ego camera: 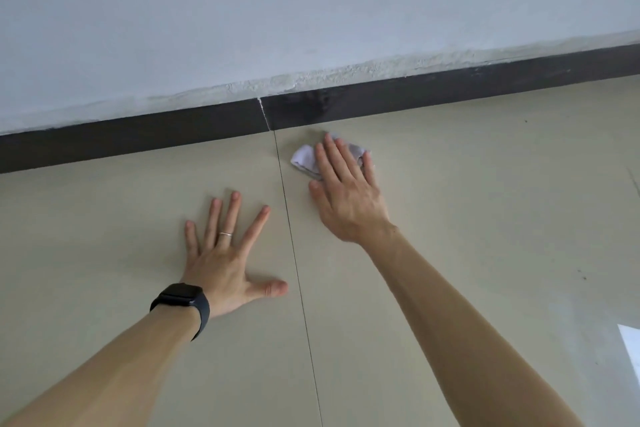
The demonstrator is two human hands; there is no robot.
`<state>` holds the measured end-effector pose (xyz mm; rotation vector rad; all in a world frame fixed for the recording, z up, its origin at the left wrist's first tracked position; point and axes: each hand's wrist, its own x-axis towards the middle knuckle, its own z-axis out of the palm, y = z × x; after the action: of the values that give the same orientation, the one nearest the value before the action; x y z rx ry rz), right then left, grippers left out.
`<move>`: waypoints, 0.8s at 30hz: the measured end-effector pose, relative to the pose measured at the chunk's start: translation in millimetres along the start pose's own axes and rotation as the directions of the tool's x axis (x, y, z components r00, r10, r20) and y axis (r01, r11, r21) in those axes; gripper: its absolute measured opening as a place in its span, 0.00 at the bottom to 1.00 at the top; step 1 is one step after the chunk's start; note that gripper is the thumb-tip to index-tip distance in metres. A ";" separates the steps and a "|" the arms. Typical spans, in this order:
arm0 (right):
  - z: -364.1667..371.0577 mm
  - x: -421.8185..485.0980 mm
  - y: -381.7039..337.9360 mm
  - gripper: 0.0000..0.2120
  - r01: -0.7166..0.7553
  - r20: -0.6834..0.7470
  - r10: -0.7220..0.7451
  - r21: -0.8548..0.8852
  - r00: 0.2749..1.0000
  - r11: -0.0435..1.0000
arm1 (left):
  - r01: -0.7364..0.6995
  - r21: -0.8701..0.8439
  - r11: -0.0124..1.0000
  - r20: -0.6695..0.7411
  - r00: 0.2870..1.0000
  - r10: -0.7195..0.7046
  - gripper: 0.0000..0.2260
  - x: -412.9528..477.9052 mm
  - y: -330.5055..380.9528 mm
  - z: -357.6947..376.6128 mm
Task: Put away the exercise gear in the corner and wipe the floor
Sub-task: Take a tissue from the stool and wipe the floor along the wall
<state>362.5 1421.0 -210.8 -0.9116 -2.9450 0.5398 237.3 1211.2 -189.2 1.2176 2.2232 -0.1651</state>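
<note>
White cloth [306, 158] under right hand [346, 196] | baseboard [381, 102] near | left hand [225, 260] flat

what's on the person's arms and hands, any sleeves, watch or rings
Both forearms are bare, with no sleeves in view. The left hand has a black smartwatch with a dark rectangular face and a black band on the wrist, and a thin silver-coloured ring on one finger. The right hand wears nothing that shows: no ring, no band, no glove.
</note>
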 end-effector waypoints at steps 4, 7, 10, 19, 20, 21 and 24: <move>-19.7 1.0 79.6 0.28 -0.316 -0.145 0.308 -0.031 0.940 0.948 | -0.009 -0.018 1.000 -0.016 1.000 0.008 0.56 -0.5 -2.4 1.3; -36.0 7.7 116.2 0.32 -0.686 -0.170 0.692 0.097 0.702 0.721 | -0.023 -0.044 0.999 -0.022 1.000 0.022 0.56 -0.8 -2.4 1.5; -21.1 12.7 72.5 0.32 -0.631 -0.142 0.635 0.081 0.759 0.772 | -0.024 -0.043 0.999 -0.008 1.000 0.023 0.55 -1.2 -3.2 0.6; 8.5 -143.2 1.2 0.29 -0.112 0.022 0.116 -0.139 0.993 0.984 | -0.054 -0.057 0.997 -0.031 0.998 0.053 0.56 -0.6 -4.1 2.3; 2.3 -141.2 19.9 0.29 -0.271 -0.025 0.270 -0.128 0.963 0.954 | -0.054 -0.055 0.997 -0.021 0.998 0.053 0.55 -0.4 -4.2 1.7; -5.7 -137.1 39.2 0.30 -0.464 -0.081 0.459 -0.073 0.885 0.883 | -0.052 -0.052 0.997 -0.011 0.999 0.052 0.55 -0.5 -4.0 1.1; -20.0 -140.1 59.4 0.29 -0.815 -0.084 0.832 0.170 0.548 0.554 | -0.058 -0.045 0.997 0.028 0.998 0.059 0.56 0.5 -4.4 0.3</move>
<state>513.5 1396.1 -198.9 -2.2119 -2.1173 0.5732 233.6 1209.0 -190.5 1.2466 2.1526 -0.1089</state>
